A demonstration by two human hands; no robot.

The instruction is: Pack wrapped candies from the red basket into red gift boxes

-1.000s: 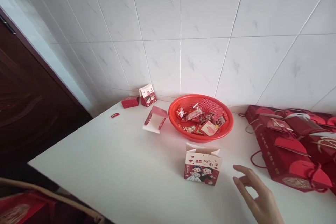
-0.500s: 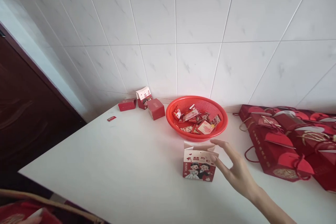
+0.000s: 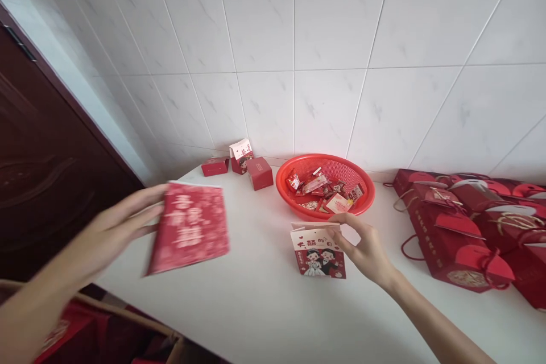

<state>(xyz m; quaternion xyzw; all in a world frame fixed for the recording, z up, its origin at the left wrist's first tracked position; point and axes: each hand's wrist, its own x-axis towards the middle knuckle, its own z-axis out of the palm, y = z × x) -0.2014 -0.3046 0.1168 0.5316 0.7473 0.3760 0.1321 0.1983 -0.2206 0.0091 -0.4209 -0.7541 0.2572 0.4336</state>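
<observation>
In the head view my left hand [image 3: 123, 222] grips a flat red packet with white lettering [image 3: 194, 227] by its left edge, raised over the left part of the table and slightly blurred. My right hand [image 3: 362, 244] pinches the top right edge of a small gift box [image 3: 319, 259]. The box has a cream top flap and a cartoon bride and groom on its red front. It is tilted a little, in front of a red plastic basket [image 3: 281, 193] that holds several wrapped sweets [image 3: 315, 183].
Small red boxes [image 3: 260, 173] stand by the tiled wall at the back. Several large red gift boxes with cord handles [image 3: 443, 239] fill the right side of the white table [image 3: 264, 318]. Below the table's left edge is an open carton [image 3: 128, 315] with red things inside.
My left hand has risen from the carton at lower left, bringing up the red packet. My right hand has closed on the gift box's top and shifted it slightly left and tilted it.
</observation>
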